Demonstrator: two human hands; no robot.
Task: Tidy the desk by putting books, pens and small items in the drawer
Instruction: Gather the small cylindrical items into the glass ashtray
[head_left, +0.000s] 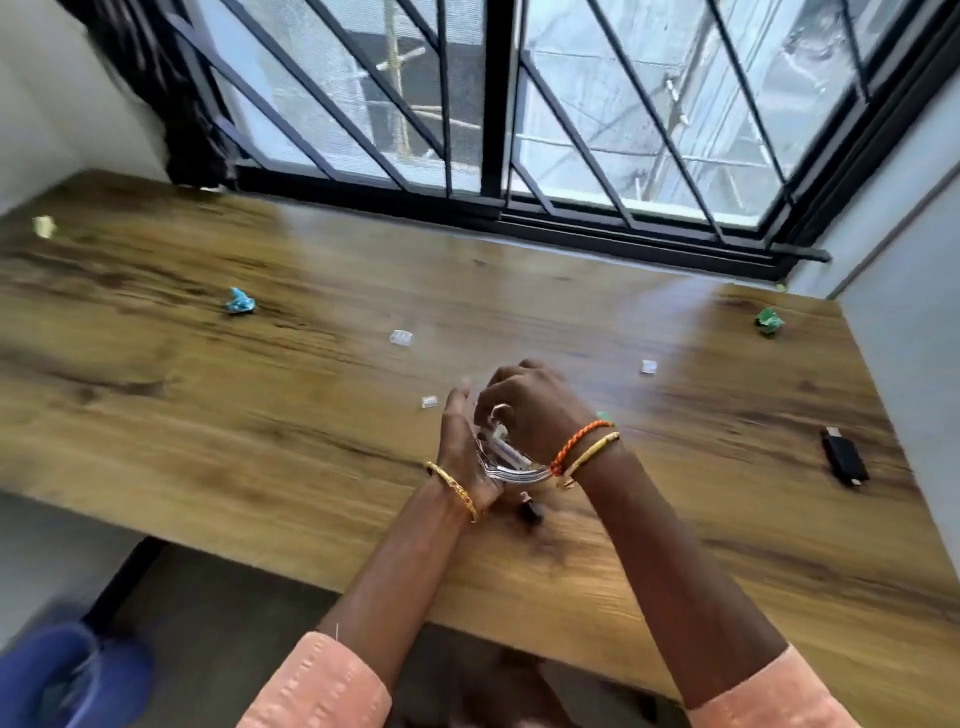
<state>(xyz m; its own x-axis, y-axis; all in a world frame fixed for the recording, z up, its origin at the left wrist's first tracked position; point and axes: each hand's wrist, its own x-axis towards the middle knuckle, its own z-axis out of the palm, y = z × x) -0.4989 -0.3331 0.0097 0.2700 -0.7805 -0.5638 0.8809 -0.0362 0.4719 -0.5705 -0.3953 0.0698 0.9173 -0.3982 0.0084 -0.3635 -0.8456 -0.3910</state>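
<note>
My left hand (462, 441) cups a small clear plastic container (511, 465) above the middle of the wooden desk (260, 415). My right hand (535, 405) reaches over it, fingers curled into the container on a small clear piece. Clear plastic bits lie loose on the desk at the back (401, 338), to the right (648, 367) and just left of my hands (429, 401). A small dark item (531, 512) lies under my wrists. A black USB-like device (844, 457) lies at the right.
Crumpled wrappers lie about: a blue one (240, 301) back left, a green one (769, 320) back right, a yellowish one (44, 226) far left. A barred window (493, 104) runs behind the desk. A blue object (72, 675) sits on the floor at the lower left.
</note>
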